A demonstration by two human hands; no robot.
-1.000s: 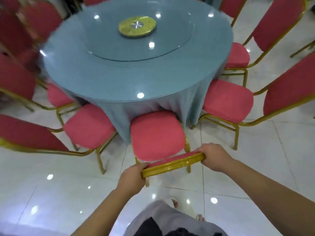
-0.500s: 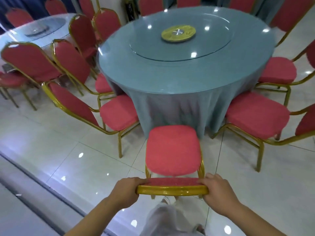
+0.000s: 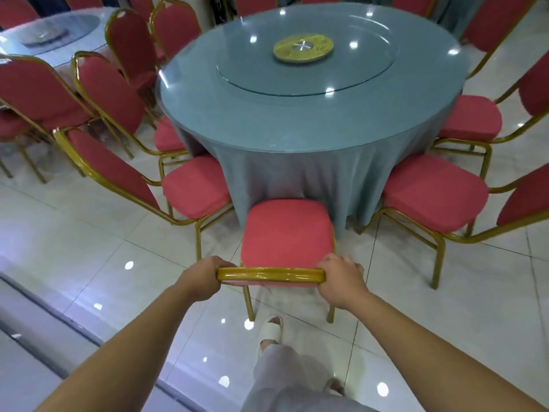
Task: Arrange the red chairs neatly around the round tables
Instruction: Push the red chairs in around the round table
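I have both hands on the gold top rail of the chair in front of me, left hand wrapped round the rail's left end and right hand wrapped round its right end, fingers curled over the front and both clenched on it. I hold it at the two ends because that gives me steering: a push from one side would swing the seat, an even push sends it straight in. The chair sits square to the table, its front edge just at the hanging blue cloth, seat not tucked under the top. It stands in the gap between the left chair and the right chair, whose seats already angle in toward the cloth like spokes, so mine is lined up to fill the same ring. My foot in a pale sandal is planted just behind the back legs, close enough that I read it as bracing for a push or a small nudge. I judge this chair nearly placed; what is left is matching its depth to its neighbours. The glass turntable and its gold hub are well clear of all this. A second table at far left has chairs crowded behind it, which look like later work
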